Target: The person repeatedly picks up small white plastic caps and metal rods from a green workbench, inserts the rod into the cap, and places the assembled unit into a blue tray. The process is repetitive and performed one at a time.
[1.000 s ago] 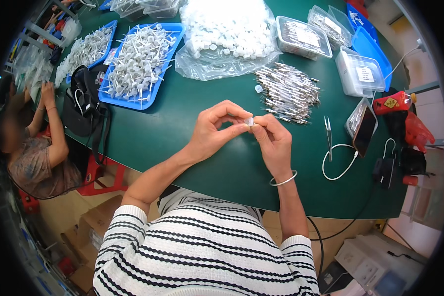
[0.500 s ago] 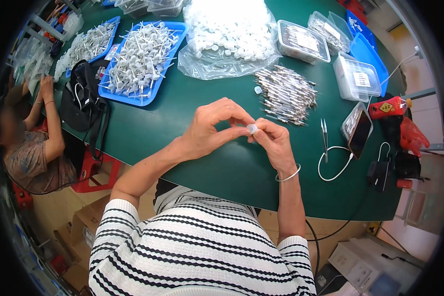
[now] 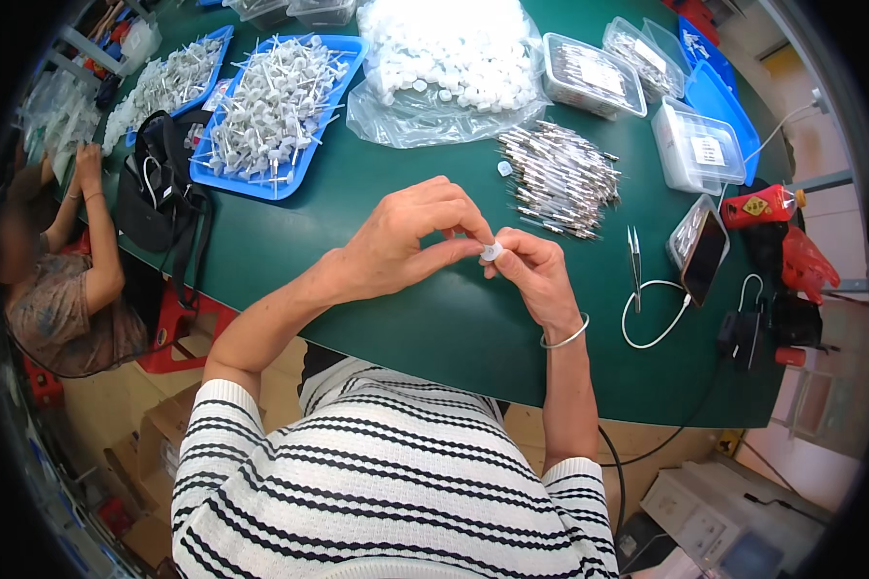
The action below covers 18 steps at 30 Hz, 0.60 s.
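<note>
A small white plastic cap (image 3: 492,252) is pinched between my two hands above the green table. My left hand (image 3: 417,236) reaches it from the left with thumb and forefinger tips closed at its edge. From the other side my right hand (image 3: 533,272) grips it between thumb and bent fingers. Whether a thin shaft sits in the cap is hidden by the fingers. Just beyond my hands lies a heap of thin metal-and-clear rods (image 3: 562,180), with one loose white cap (image 3: 504,168) at its left edge.
A clear bag of white caps (image 3: 406,130) lies at the far middle. Blue trays of capped stems (image 3: 278,188) stand left, beside a black bag (image 3: 159,174). Clear boxes (image 3: 597,77), tweezers (image 3: 634,265) and a phone (image 3: 707,256) lie right. Another person (image 3: 77,299) sits left.
The cap has turned slightly in my fingers, now showing a rounder face. My left wrist and forearm have shifted a little left; both hands stay together at the cap.
</note>
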Each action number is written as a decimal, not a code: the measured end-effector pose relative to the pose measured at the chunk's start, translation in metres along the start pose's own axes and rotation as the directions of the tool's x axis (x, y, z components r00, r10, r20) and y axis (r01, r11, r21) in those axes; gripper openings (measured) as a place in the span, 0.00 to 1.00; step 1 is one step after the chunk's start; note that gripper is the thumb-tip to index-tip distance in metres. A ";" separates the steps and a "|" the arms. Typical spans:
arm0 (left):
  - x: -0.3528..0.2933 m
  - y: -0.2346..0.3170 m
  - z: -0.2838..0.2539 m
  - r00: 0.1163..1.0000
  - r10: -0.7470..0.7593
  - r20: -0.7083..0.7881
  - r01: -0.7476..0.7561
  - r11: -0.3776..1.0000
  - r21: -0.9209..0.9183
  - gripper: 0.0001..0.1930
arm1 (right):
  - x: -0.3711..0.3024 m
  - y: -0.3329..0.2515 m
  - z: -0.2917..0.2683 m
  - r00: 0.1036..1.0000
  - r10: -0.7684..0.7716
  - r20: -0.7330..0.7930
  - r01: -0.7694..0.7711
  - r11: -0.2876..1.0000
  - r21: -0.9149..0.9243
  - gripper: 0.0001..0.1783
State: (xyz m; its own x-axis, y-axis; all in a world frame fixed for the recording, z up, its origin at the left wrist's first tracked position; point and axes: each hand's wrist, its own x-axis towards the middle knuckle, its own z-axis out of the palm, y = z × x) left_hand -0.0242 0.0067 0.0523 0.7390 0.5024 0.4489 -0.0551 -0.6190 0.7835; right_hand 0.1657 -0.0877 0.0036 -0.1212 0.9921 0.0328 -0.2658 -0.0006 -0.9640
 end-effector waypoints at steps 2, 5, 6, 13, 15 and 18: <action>0.000 -0.001 0.000 1.000 0.028 0.001 -0.028 0.999 0.030 0.07 | 0.000 0.004 -0.004 1.000 -0.010 0.024 0.009 1.000 0.017 0.10; 0.000 -0.002 0.000 0.998 0.059 -0.002 -0.059 0.996 0.067 0.07 | 0.000 0.006 -0.005 0.999 -0.010 0.042 0.010 1.000 0.020 0.10; 0.000 -0.002 0.001 0.997 0.072 -0.001 -0.072 0.994 0.084 0.07 | 0.000 0.007 -0.005 0.999 -0.008 0.044 0.008 1.000 0.018 0.10; 0.006 -0.005 0.002 0.992 0.104 0.072 -0.111 0.989 0.102 0.06 | -0.003 0.004 -0.006 0.995 0.067 0.071 -0.066 0.998 -0.015 0.10; 0.010 -0.005 0.001 0.988 0.125 0.091 -0.132 0.988 0.084 0.06 | -0.003 0.004 -0.007 0.994 0.084 0.076 -0.084 0.996 0.000 0.10; 0.017 -0.005 0.001 0.982 0.142 0.127 -0.149 0.988 0.043 0.06 | -0.004 0.003 -0.005 0.993 0.090 0.080 -0.091 0.996 0.010 0.10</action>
State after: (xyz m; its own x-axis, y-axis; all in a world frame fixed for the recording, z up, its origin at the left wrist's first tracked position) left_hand -0.0107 0.0177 0.0561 0.8028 0.3285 0.4976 -0.1356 -0.7121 0.6888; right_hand 0.1698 -0.0911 -0.0008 -0.2206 0.9748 -0.0327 -0.2636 -0.0919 -0.9602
